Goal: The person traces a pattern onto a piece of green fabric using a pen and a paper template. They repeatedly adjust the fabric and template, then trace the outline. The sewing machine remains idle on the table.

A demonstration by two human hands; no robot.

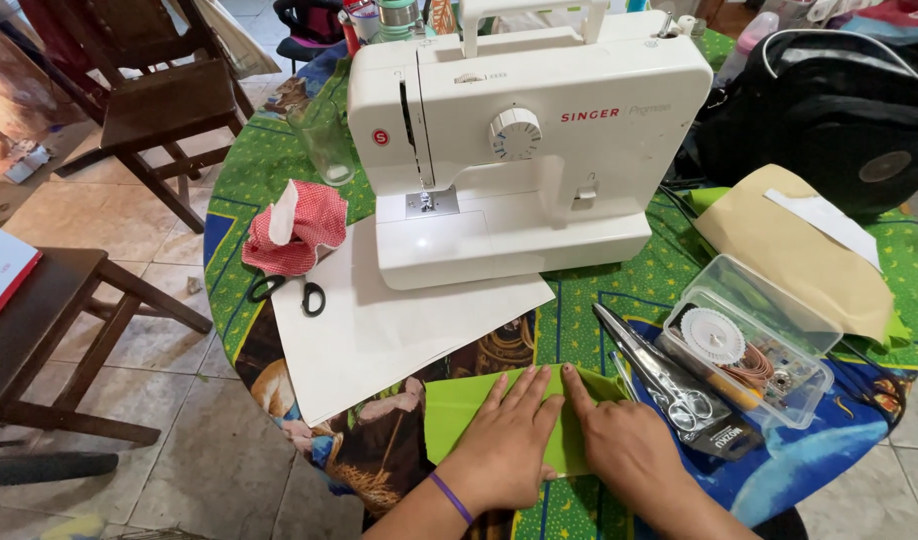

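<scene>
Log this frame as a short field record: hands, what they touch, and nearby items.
left hand: flat on the green fabric, no grip
right hand: flat on the same fabric, fingertips pressing a fold
surface: round table with printed cloth
behind: white sewing machine on white paper
right: silver scissors, clear sewing box
left: black-handled scissors, red checked cloth

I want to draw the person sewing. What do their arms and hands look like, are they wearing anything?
Both arms are bare, with no sleeves showing and no gloves. The left hand has a thin purple band around its wrist. The right hand wears nothing that shows: no rings, watch or bracelet. The fingernails look short and plain.
</scene>
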